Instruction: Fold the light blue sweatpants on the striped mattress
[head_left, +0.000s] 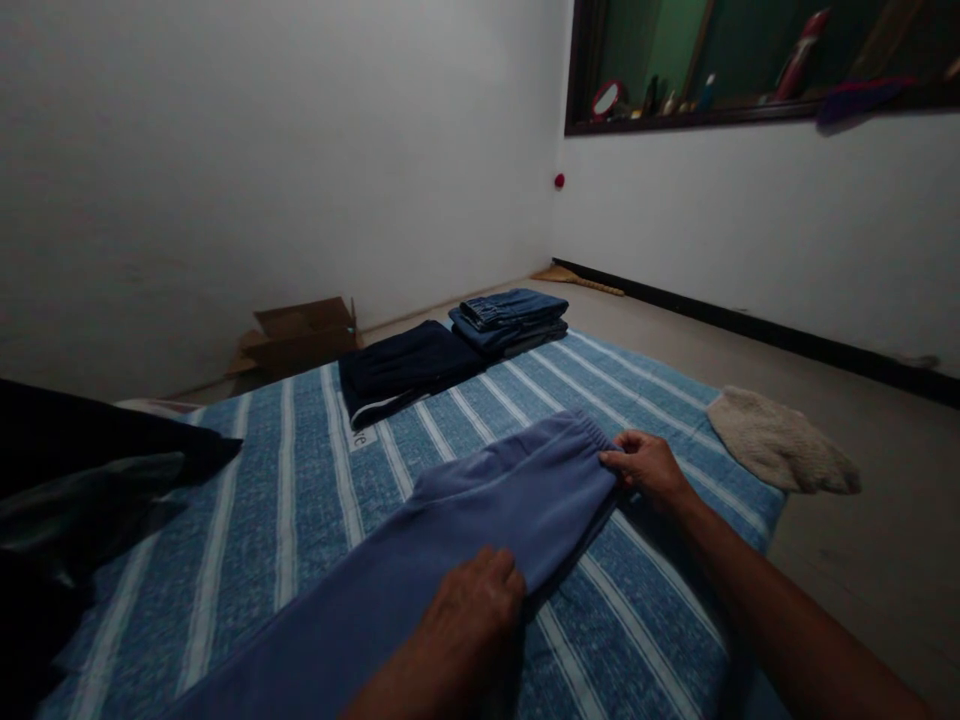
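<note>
A pair of blue-purple pants (480, 500) with an elastic waistband lies lengthwise, folded in half, over the striped bed cover (255, 510). At the waistband end, my right hand (649, 467) pinches the corner between thumb and fingers. My left hand (476, 605) is closed on the near edge of the pants, partway down from the waist; its fingertips are curled out of sight. Beyond the pants lie dark folded trousers (409, 365) with a white stripe along the edge. Against them sits a stack of folded jeans (510, 318).
Dark clothes (82, 500) are heaped at the left. A beige knitted garment (780, 440) hangs partly over the bed's right edge. An open cardboard box (300, 335) stands behind the bed by the wall. A broom (577, 278) lies on the floor near the corner.
</note>
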